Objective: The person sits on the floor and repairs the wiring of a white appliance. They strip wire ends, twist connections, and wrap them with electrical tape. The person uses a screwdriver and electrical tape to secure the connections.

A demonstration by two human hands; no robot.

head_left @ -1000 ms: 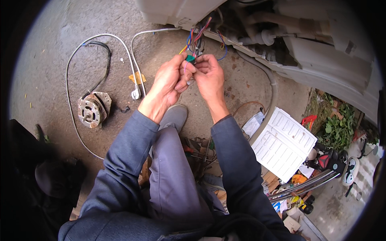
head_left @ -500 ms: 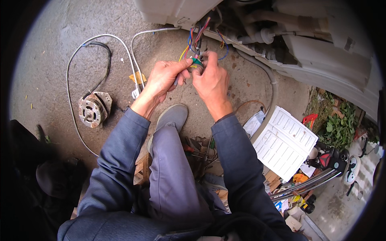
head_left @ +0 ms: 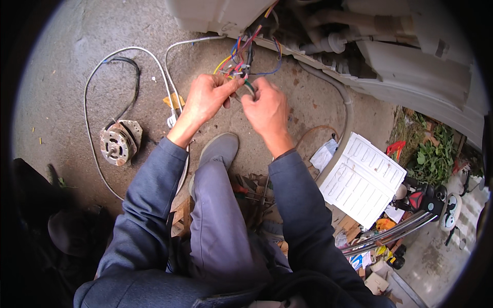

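Both hands are at a bundle of coloured wires (head_left: 236,61) hanging from a white appliance housing (head_left: 210,13). My left hand (head_left: 208,97) has thumb and fingers closed at a small green piece (head_left: 248,85) among the wires. My right hand (head_left: 266,110) is just right of it, fingers curled round the same piece; its exact form is partly hidden by the fingers. Red, yellow and blue wires loop above both hands.
On the concrete floor (head_left: 61,102) lie a round metal motor (head_left: 115,143), a cable with a white plug (head_left: 172,120), a grey hose (head_left: 346,100) and a white ribbed panel (head_left: 362,179). Right are plants (head_left: 434,159) and clutter. My foot (head_left: 221,149) is below the hands.
My left hand has shifted left and turned more back-up; my right hand has its fingers curled lower round the green piece. The wire bundle has swung slightly left.
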